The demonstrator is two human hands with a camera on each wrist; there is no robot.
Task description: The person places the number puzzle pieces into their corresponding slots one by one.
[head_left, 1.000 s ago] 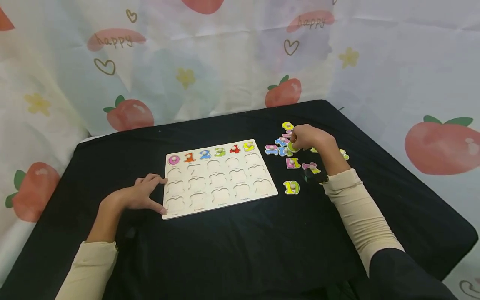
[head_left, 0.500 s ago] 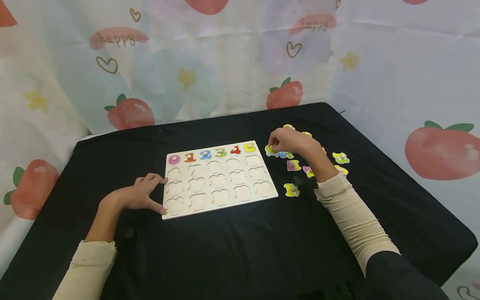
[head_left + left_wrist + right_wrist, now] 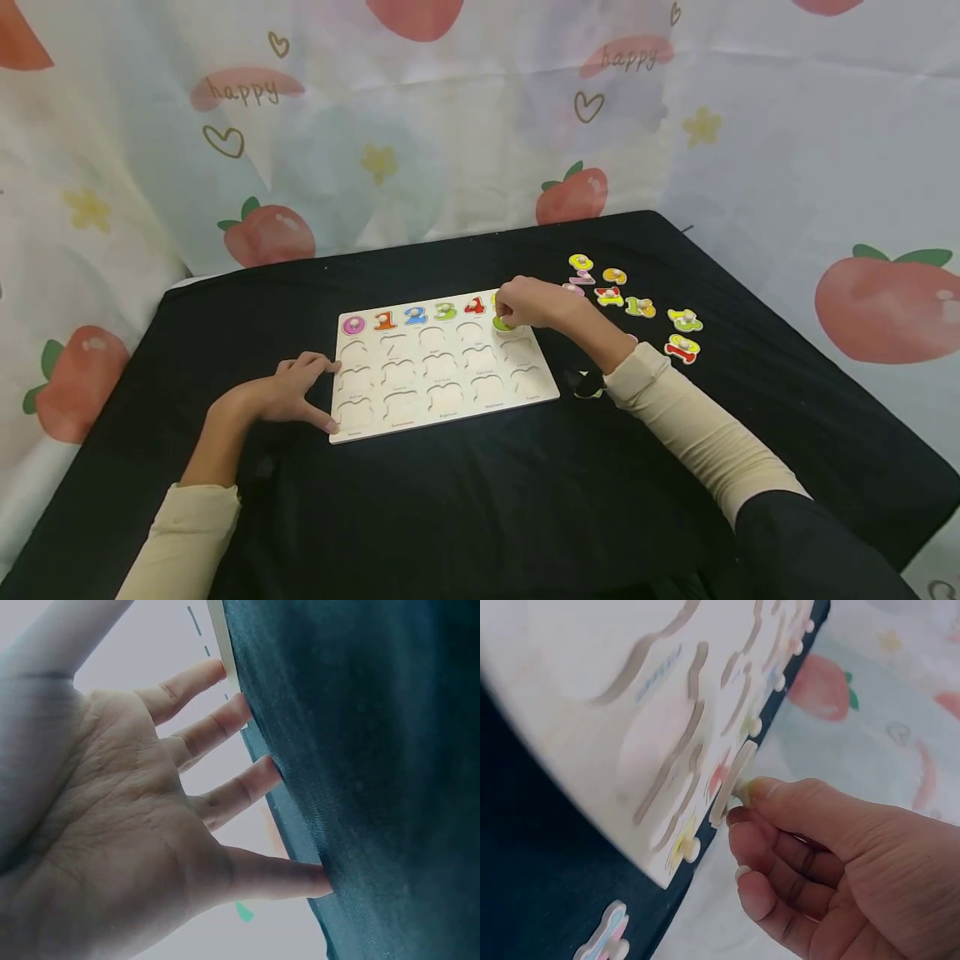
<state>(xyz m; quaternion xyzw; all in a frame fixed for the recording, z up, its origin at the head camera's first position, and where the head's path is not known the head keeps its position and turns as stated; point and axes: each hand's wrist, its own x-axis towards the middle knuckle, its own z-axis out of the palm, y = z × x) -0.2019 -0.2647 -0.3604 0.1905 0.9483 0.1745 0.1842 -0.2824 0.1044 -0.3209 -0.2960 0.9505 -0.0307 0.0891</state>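
Observation:
A pale wooden number puzzle board (image 3: 397,423) lies on the black cloth. Along its far row sit the knobbed numerals 0 to 4, with a yellow piece partly hidden at the right end. My left hand (image 3: 288,398) touches the board's left edge, fingers spread and fairly straight. Over the board's upper right, my right hand (image 3: 538,302) pinches a green puzzle piece (image 3: 502,325) by its knob. In the right wrist view this piece (image 3: 733,784) is seen edge-on, held between thumb and fingertips; its numeral is hidden.
Several loose number pieces lie right of the board, among them a yellow one (image 3: 581,262), a red-and-yellow one (image 3: 682,348) and a yellow-green one (image 3: 685,320). The right forearm covers some. A printed curtain (image 3: 465,167) hangs behind the black-covered table (image 3: 420,517).
My right hand has carried the green piece leftward from the loose pieces to above the board's right side. The left hand stays at the board's left edge.

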